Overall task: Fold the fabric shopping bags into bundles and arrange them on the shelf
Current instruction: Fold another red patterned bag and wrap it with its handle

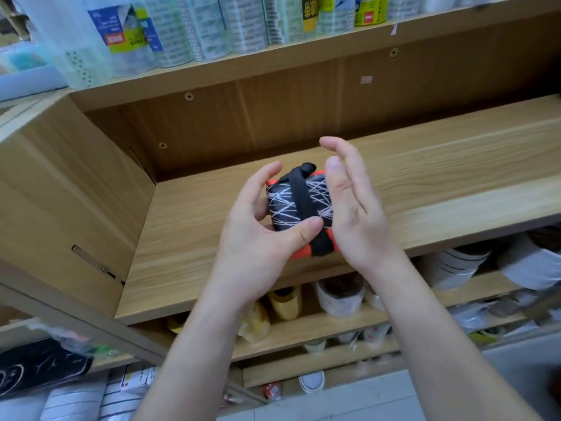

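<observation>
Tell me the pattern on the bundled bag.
The bundle: black, white crisscross lines, orange trim; head view.

The right side of the bundle (pixel 299 205) is hidden behind the right hand (pixel 355 214), and its lower left part behind the left hand (pixel 258 238). The wrapped rolls (pixel 212 28) are cut off by the frame's upper edge, and their label print is too blurred to be read. A dark package (pixel 36 366) is cropped at lower left.

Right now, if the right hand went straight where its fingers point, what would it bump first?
Probably the shelf's wooden back panel; nothing shows between it and the right hand, though depth is unclear.
</observation>
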